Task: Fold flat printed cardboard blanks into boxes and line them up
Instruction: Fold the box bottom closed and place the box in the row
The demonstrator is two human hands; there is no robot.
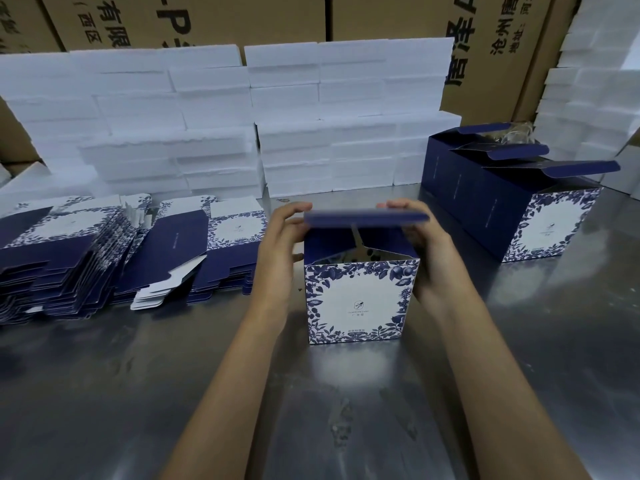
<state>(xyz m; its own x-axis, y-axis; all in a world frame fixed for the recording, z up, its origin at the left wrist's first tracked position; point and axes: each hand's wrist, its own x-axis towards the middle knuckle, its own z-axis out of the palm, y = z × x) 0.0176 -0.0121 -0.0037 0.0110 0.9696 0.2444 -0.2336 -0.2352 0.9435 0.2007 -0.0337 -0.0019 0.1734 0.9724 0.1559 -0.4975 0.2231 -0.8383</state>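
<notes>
A blue-and-white floral box [358, 303] stands upright on the steel table [138, 393], its top open. Its navy lid flap [367, 217] is raised flat above the opening and looks blurred. My left hand [282, 251] grips the flap's left end and lies along the box's left side. My right hand [420, 247] grips the flap's right end, with its palm against the box's right side. Flat printed blanks [104, 251] lie in fanned stacks at the left. A row of folded boxes [512, 206] with lids up stands at the right.
White foam blocks [214, 126] are stacked in a wall behind the work area, with more at the far right [595, 98]. Large brown cartons [388, 15] with printed lettering stand behind them. Bare steel tabletop shows in the foreground.
</notes>
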